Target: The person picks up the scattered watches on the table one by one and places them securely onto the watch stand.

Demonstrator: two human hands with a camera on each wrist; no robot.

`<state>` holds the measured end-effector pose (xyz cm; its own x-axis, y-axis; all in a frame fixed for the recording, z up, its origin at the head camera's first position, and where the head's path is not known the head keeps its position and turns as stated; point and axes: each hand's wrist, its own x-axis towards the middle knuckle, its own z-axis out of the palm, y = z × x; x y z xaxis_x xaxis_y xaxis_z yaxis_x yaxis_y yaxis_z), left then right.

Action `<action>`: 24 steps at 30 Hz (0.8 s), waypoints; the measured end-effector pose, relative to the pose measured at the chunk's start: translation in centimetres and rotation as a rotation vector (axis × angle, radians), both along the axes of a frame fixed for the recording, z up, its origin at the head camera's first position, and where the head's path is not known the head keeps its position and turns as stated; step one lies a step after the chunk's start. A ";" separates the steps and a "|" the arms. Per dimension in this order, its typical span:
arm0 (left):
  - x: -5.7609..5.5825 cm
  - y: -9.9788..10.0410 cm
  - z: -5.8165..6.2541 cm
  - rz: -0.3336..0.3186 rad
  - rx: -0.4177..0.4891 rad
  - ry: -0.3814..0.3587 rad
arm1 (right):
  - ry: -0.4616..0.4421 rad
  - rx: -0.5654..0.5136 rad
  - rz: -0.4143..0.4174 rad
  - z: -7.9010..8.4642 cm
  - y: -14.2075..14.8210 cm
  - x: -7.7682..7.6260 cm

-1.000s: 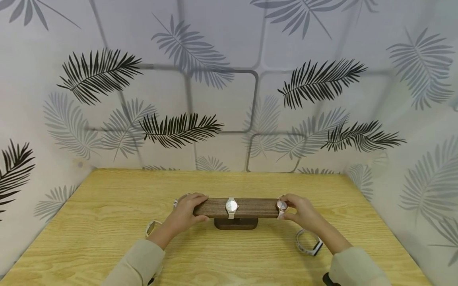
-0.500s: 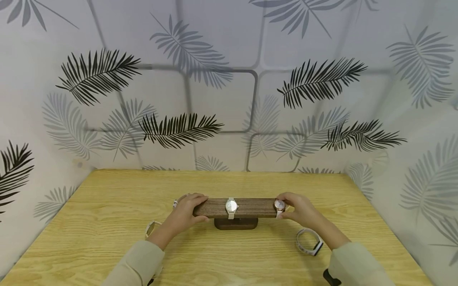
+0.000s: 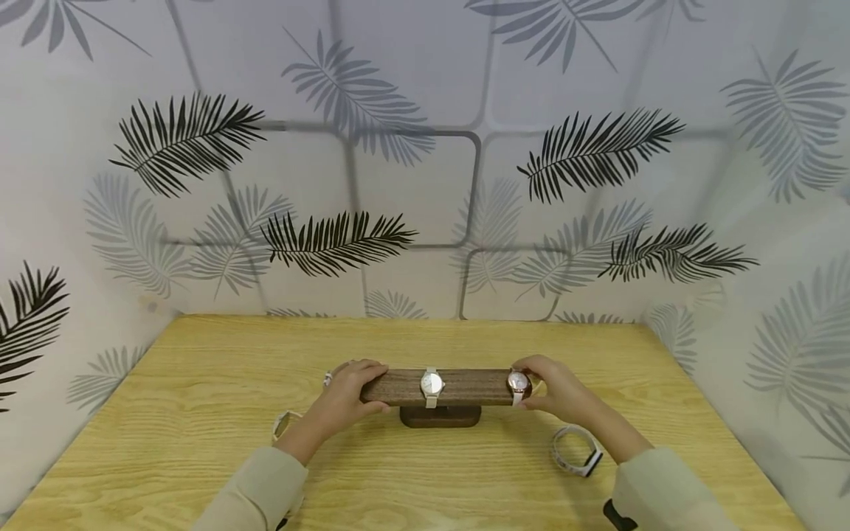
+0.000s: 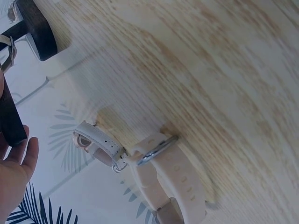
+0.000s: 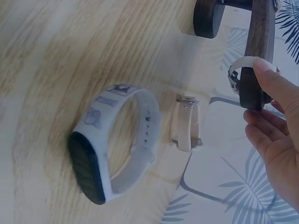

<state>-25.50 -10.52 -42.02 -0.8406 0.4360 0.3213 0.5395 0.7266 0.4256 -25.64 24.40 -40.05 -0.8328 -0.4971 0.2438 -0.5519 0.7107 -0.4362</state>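
Observation:
A dark wooden watch stand [image 3: 474, 387] with a horizontal bar stands on the table. My left hand [image 3: 339, 398] grips the bar's left end, thumb in front and fingers over the top. Around the middle of the bar sits a white-strapped watch [image 3: 432, 383], its round face up. Near the right end, a second watch [image 3: 518, 381] with a white strap and rose-gold case loops the bar. My right hand [image 3: 564, 394] pinches this watch between thumb and fingers. In the right wrist view, its strap [image 5: 244, 62] encircles the bar, with the buckle on the near side.
A white fitness band [image 3: 576, 451] with a dark screen lies in front of my right forearm. Behind that hand is a light-strapped watch [image 5: 187, 123]. Beside my left arm lie a pale-strapped watch [image 4: 180, 172] and a white-strapped one [image 4: 100, 140]. A leaf-patterned backdrop [image 3: 425, 184] rises behind the table.
My right hand has shifted the rose-gold watch slightly left along the bar and turned its face a little. The left hand has stayed on the bar's left end.

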 end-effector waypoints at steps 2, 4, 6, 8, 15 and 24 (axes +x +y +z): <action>-0.1 0.0 -0.1 0.004 0.000 -0.001 | -0.033 -0.002 -0.008 -0.1 0.1 0.0; -0.1 0.0 -0.2 0.008 0.003 -0.002 | -0.059 -0.002 -0.020 -0.2 0.1 0.0; -0.2 0.0 -0.2 0.008 0.003 0.000 | -0.069 0.001 -0.025 -0.1 0.1 -0.1; -0.1 0.0 -0.2 0.005 0.003 0.003 | -0.062 0.010 -0.029 -0.1 0.1 -0.1; 0.0 0.1 -0.2 0.006 0.013 0.004 | -0.057 0.030 -0.028 0.2 0.1 -0.1; 0.0 0.1 -0.1 -0.002 0.019 0.010 | -0.030 0.058 -0.007 -0.3 -0.6 -0.6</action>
<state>-25.52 -10.41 -42.16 -0.8365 0.4314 0.3380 0.5452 0.7172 0.4340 -26.23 23.83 -40.40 -0.8426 -0.5040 0.1897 -0.5344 0.7389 -0.4105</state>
